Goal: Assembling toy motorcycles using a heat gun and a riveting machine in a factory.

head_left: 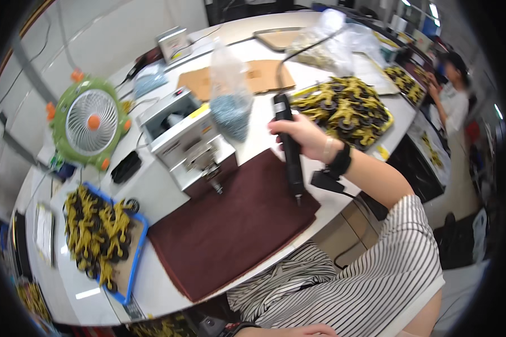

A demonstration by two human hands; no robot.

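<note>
My right hand (309, 136) is wrapped round a black electric screwdriver (292, 160), whose cord runs up from its top end. The bit points down over the right part of a dark maroon cloth (230, 230) spread along the near table edge. At the bottom edge of the picture, my left hand (312, 331) rests low near my body; its fingers are mostly cut off, and I cannot make out anything in it. A white box-shaped machine with a metal mechanism (201, 156) stands at the cloth's far edge, likely a screw feeder.
A blue tray (138, 255) of yellow and black wheeled parts lies left, and a heaped yellow tray (389, 126) of similar parts lies right. Behind are a clear bag of bluish small pieces (230, 112), cardboard (191, 84) and a green fan (93, 121). Another person (452, 95) works far right.
</note>
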